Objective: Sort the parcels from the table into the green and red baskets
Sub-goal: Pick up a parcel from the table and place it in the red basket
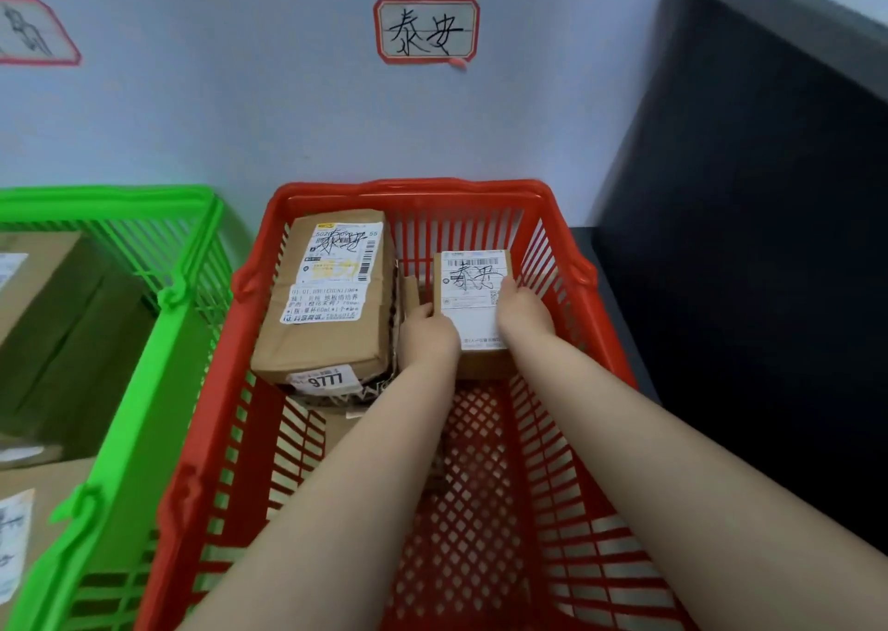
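While both forearms reach down into the red basket, the 2 hands grasp 1 small parcel between them. The left hand curls its fingers round the parcel's left edge. The right hand grips the right edge, with its thumb lying on the white label that faces up and bears handwritten characters. The parcel sits just ahead of both hands, near the basket's far wall; whether it rests on the basket floor cannot be told.

Just to the left of the left hand, a larger parcel lies flat in the same basket, also carrying printed labels and handwriting, with a tag reading 9777 at its near end. Something patterned shows under that near end, too hidden to identify.

Further left of the left hand stands the green basket, beside the red one, holding brown cardboard boxes. On the wall beyond the hands hangs a red-bordered sign with 2 handwritten characters. A dark panel rises to the right of the right hand.
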